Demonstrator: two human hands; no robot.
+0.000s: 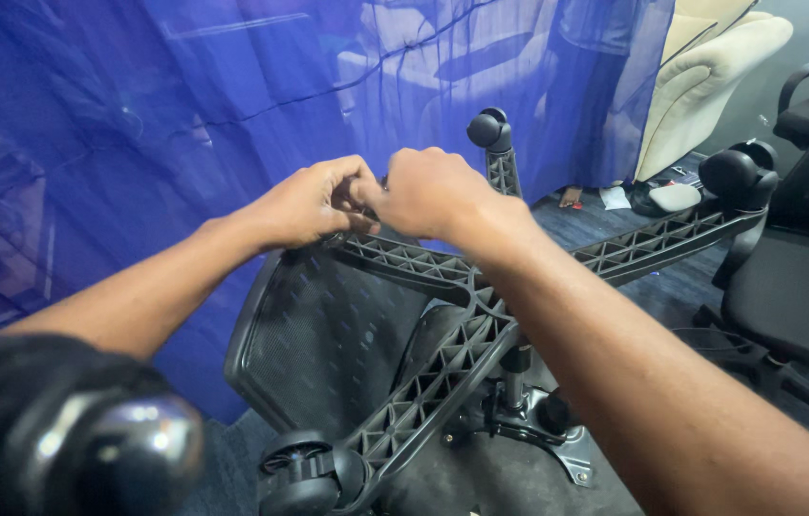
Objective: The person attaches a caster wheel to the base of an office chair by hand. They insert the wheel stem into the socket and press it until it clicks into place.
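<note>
An office chair lies upturned in front of me, its black star base (466, 330) pointing up with ribbed plastic legs. My left hand (313, 203) and my right hand (423, 194) are clenched together at the tip of the far left leg, where a caster (376, 196) is hidden between my fingers. Other casters show on the rear leg (487, 129), the right leg (734, 172) and the near leg (309, 473). The mesh backrest (323, 330) lies beneath the base, next to the gas cylinder (516, 373).
A blue translucent curtain (184, 105) hangs close behind the chair. A cream armchair (710, 76) stands at the back right, and another black office chair (806, 277) at the right. A blurred dark caster (89, 449) fills the lower left corner.
</note>
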